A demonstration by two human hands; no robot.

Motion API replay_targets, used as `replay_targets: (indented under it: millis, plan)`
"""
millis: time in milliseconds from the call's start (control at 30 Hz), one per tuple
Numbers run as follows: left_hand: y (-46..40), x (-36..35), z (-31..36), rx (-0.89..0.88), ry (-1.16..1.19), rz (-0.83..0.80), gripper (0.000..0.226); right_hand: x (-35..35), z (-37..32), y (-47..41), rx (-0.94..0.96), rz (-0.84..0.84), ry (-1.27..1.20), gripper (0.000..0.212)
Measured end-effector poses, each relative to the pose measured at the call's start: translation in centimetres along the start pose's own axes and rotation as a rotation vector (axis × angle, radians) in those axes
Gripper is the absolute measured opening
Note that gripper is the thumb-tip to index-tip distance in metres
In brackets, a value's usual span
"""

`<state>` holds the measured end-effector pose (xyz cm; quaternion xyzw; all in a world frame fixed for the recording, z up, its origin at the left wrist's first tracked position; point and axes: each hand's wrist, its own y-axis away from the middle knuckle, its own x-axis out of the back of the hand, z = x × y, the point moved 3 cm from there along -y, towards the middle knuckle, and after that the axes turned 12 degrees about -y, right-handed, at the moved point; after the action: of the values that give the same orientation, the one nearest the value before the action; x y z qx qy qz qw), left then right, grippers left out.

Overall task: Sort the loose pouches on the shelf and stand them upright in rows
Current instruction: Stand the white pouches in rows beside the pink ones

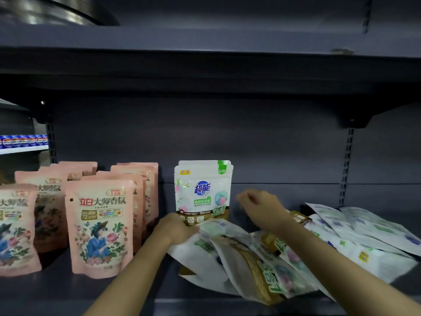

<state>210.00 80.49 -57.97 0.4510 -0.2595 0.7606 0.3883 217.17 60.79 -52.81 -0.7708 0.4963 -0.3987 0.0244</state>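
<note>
Shelf: a dark grey metal shelf (141,290) with a grey back panel and slotted uprights; another dark shelf board runs above it

Upright white pouches: glossy white stand-up pouches with a blue logo, green labels and a gold band at the foot (203,190) stand upright near the middle of the shelf, close to the back panel; at least two stand one behind the other, the exact count cannot be told

Loose pouches: a heap of the same white and gold pouches (296,254) lies flat and overlapping on the right half of the shelf, spreading from the centre to the right edge of view; some lie face down, some tilted

Pink pouches: pale pink stand-up pouches printed with a figure in blue among flowers (100,226) stand upright in rows on the left of the shelf, well apart from the loose heap

Left hand: the left hand (176,226) is at the foot of the upright white pouches, fingers curled over the top edge of a loose white pouch and gripping it

Right hand: the right hand (262,207) hovers above the heap, just right of the upright white pouches; fingers loosely curled, holding nothing

Background: blue cans (22,141) sit on a white shelf at far left
</note>
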Motion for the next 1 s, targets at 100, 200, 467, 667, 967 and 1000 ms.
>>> replay_targets:
  millis: [100, 200, 467, 667, 967, 1000]
  plan:
    - [0.2, 1.0, 0.4, 0.008, 0.021, 0.027, 0.035, -0.9, 0.1, 4.6, -0.009, -0.121, 0.149, 0.037]
    - [0.5, 2.2, 1.4, -0.026, 0.022, 0.091, 0.032, -1.1, 2.5, 6.8, -0.170, -0.158, 0.285, 0.054]
    - [2.3, 4.3, 4.2, -0.130, -0.024, 0.286, 0.022, -1.0, 5.3, 6.3, -0.167, -0.151, 0.331, 0.063]
    - [4.9, 7.7, 6.6, -0.246, -0.045, 0.583, 0.012, -1.3, 6.7, 5.5, -0.089, -0.152, 0.423, 0.129]
    - [8.3, 11.0, 9.0, -0.625, -0.062, 0.926, 0.007, -0.3, 7.3, 3.8, -0.120, -0.148, 0.516, 0.056]
    - [8.2, 10.9, 9.0, -0.674, -0.044, 0.916, 0.006, -0.2, 7.2, 3.6, -0.118, -0.141, 0.521, 0.053]
